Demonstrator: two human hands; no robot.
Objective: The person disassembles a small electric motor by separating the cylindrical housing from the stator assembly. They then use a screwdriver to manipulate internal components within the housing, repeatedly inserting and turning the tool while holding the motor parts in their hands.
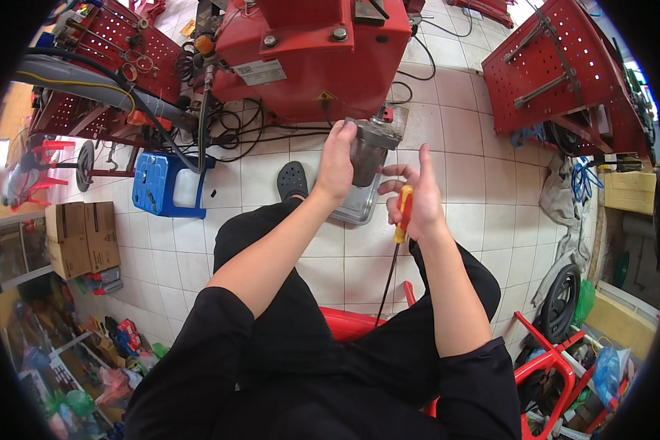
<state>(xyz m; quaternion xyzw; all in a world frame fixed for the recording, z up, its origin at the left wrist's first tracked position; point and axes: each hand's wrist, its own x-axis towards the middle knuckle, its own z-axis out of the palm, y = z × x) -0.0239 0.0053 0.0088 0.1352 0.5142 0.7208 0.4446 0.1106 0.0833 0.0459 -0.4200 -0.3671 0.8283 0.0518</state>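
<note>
Gripping the cylinder (369, 163) (dark metal, shaft uppermost) in the left hand (335, 163), just above the centre of the frame. Holding a screwdriver (404, 213) in the right hand (427, 204), right of centre, with thumb raised and upper fingers spread; possibly touching the cylinder, hard to tell. Facing a red machine (308, 84), top centre.

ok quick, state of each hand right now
Left hand: closed on a dark grey cylindrical metal part.
Right hand: loosely holding a long-shafted screwdriver with red-and-yellow handle, thumb spread.
</note>
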